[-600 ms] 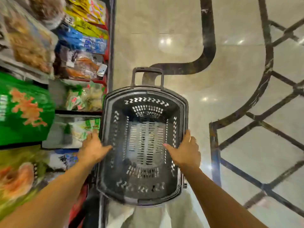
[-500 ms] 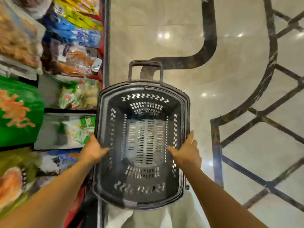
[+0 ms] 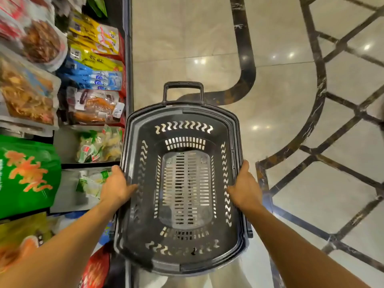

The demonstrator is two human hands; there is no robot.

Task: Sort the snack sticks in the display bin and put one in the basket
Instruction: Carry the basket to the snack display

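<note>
Left hand (image 3: 116,188) and right hand (image 3: 245,188) grip opposite rims of the empty basket (image 3: 182,110), holding it level, likely for loading; bin (image 3: 66,194) just left of left hand.

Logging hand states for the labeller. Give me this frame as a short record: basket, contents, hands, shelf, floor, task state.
basket: dark grey slotted plastic, pull handle at the far end
contents: nothing inside
left hand: grips the left rim, thumb inside
right hand: grips the right rim, thumb inside
shelf: on the person's left; holds yellow packets, blue packets and a green bag
floor: pale glossy tiles with dark inlay lines
task state: no snack in the basket yet
</note>
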